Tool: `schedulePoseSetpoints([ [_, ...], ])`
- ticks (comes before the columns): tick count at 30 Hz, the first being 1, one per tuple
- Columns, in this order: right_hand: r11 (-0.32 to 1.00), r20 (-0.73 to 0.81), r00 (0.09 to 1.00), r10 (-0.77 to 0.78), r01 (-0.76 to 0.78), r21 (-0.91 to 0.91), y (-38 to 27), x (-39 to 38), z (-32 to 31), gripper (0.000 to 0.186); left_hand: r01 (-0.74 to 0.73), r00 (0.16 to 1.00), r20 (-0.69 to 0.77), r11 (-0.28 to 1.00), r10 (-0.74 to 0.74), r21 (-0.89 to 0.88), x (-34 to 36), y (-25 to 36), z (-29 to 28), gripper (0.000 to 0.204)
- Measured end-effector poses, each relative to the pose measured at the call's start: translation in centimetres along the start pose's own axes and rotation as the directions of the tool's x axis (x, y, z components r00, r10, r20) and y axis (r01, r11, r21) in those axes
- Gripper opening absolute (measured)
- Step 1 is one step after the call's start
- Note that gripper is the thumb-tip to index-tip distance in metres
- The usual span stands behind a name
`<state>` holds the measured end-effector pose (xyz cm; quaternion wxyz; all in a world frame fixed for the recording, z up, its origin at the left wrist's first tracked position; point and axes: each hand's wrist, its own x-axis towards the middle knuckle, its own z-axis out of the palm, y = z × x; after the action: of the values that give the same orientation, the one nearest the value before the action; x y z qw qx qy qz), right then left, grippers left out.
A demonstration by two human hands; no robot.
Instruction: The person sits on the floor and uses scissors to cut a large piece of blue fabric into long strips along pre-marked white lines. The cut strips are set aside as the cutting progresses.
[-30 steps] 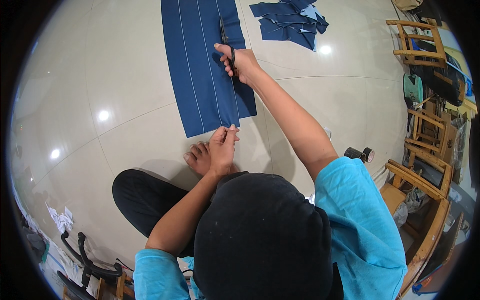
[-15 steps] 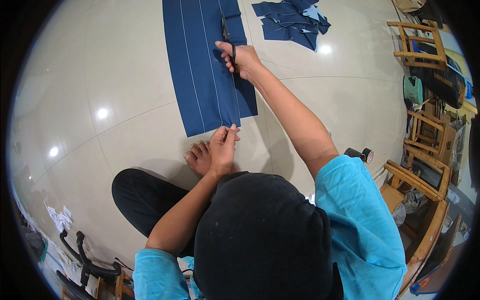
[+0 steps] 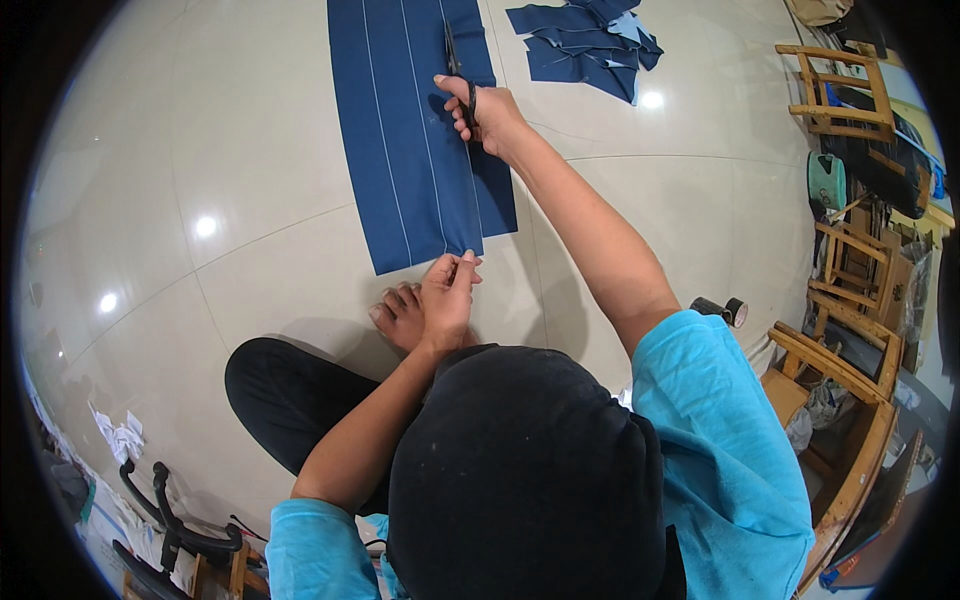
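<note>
A long navy cloth (image 3: 375, 150) with pale lengthwise lines lies on the floor before me. My right hand (image 3: 486, 118) grips black-handled scissors (image 3: 452, 50), whose blades point away from me along the cloth's right side, where it is cut into a narrow strip. My left hand (image 3: 446, 295) pinches the near right corner of that cloth, just above my bare foot (image 3: 398, 318).
Cut navy pieces (image 3: 585, 55) lie in a pile beyond to the right. Wooden stools (image 3: 840, 110), a teal bag (image 3: 826, 180) and tape rolls (image 3: 736, 312) stand or lie at the right. A black chair base (image 3: 170, 520) and crumpled white scraps (image 3: 120, 430) are at the lower left.
My right hand and the scissors have moved a short way forward, away from me, along the cloth. My left hand stays at the near edge with hardly any movement.
</note>
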<state>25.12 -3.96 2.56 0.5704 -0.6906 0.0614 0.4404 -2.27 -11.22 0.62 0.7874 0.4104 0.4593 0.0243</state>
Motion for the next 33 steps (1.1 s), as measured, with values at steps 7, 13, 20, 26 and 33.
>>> schedulePoseSetpoints([
  [7, 1.0, -0.001, 1.0, -0.018, 0.018, -0.008, -0.6, 1.5, 0.2, 0.048, 0.008, 1.0, 0.012, 1.0, -0.008, 0.0, -0.1, 0.3, 0.0, 0.027],
  [13, 1.0, 0.019, 1.0, -0.005, 0.005, -0.01, -0.7, 1.8, 0.2, 0.05, -0.002, 1.0, 0.017, 1.0, 0.002, 0.014, -0.2, 0.4, -0.1, 0.028],
  [20, 1.0, 0.0, 1.0, -0.019, 0.019, -0.006, -0.6, 2.1, 0.3, 0.04, 0.002, 1.0, 0.014, 1.0, -0.002, 0.02, -0.1, 0.3, 0.0, 0.027],
  [26, 0.999, 0.005, 0.999, -0.032, 0.032, -0.016, -0.5, 2.0, 0.3, 0.041, -0.002, 1.0, 0.017, 1.0, 0.002, 0.008, -0.1, 0.3, 0.0, 0.028],
  [33, 1.0, 0.018, 1.0, -0.016, 0.017, -0.027, -0.8, 2.1, 0.3, 0.049, -0.005, 1.0, 0.012, 1.0, 0.005, 0.011, 0.0, 0.2, 0.0, 0.027],
])
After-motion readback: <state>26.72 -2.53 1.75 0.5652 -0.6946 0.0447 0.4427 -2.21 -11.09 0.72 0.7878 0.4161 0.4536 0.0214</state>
